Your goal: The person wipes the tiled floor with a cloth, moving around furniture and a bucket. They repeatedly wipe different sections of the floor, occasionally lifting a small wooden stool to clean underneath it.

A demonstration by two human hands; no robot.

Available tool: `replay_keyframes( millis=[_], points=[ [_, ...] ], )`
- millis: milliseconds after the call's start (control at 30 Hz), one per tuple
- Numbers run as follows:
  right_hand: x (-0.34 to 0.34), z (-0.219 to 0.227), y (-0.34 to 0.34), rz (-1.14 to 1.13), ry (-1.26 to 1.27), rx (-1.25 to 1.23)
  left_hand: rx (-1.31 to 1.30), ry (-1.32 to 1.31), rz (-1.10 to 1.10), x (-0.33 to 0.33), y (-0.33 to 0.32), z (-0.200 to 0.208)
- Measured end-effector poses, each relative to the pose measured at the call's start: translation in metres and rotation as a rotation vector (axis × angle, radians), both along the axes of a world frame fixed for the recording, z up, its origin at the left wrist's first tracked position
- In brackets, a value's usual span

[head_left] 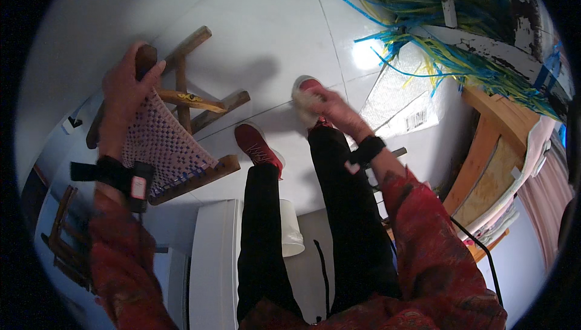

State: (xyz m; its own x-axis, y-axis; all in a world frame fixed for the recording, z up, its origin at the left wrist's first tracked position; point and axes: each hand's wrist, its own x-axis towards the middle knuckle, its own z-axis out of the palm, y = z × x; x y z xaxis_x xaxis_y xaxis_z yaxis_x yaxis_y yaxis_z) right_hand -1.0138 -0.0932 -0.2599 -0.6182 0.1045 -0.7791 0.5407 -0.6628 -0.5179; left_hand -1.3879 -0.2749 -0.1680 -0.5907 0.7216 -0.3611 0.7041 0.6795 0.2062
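Note:
My left hand (125, 88) is wrapped round the end of a wooden bar on a folding stool (162, 142). The stool is tipped, its seat woven in pale and dark blue cord, and its crossed wooden legs point up and to the right. My right hand (339, 112) is closed on a pale beige, soft-looking bundle (307, 105). Motion blurs that bundle, so its exact kind cannot be made out. It is over my right red shoe, apart from the stool.
Blue, green and yellow plastic strips (436, 9) hang over a worn white frame at the upper right. Below them lies a clear plastic bag (405, 103). A wooden bed frame (496, 148) stands to the right. A white bin (292, 239) and white cabinet (213, 263) are near my legs.

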Motion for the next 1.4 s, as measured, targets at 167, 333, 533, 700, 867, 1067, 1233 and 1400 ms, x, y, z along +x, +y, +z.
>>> replay_keyframes(
  millis=[167,333,533,700,867,1067,1233,1400],
  points=[
    [0.019,-0.046,0.054,-0.205,-0.131,0.320,0.095,-0.296,-0.055,-0.020,0.006,-0.011],
    [0.070,-0.064,0.014,-0.140,-0.368,0.561,0.057,-0.217,-0.056,-0.026,0.002,-0.019],
    [0.126,-0.082,0.016,-0.676,-0.523,0.329,0.068,-0.240,-0.074,-0.028,0.002,-0.017],
    [0.124,-0.096,0.040,-0.718,-0.634,0.349,0.095,-0.210,-0.077,-0.026,0.003,-0.017],
    [0.097,-0.131,0.059,-0.770,-0.586,0.512,0.028,-0.236,0.003,-0.027,0.002,-0.013],
    [0.010,-0.168,0.057,0.017,-0.470,1.376,0.126,-0.193,-0.030,-0.023,0.001,-0.013],
    [-0.049,-0.166,-0.003,0.137,-0.197,0.965,0.145,-0.191,-0.026,-0.023,0.002,-0.015],
    [-0.032,-0.155,0.057,0.548,-0.011,1.366,0.179,-0.155,-0.023,-0.019,0.001,-0.015]
  ],
)
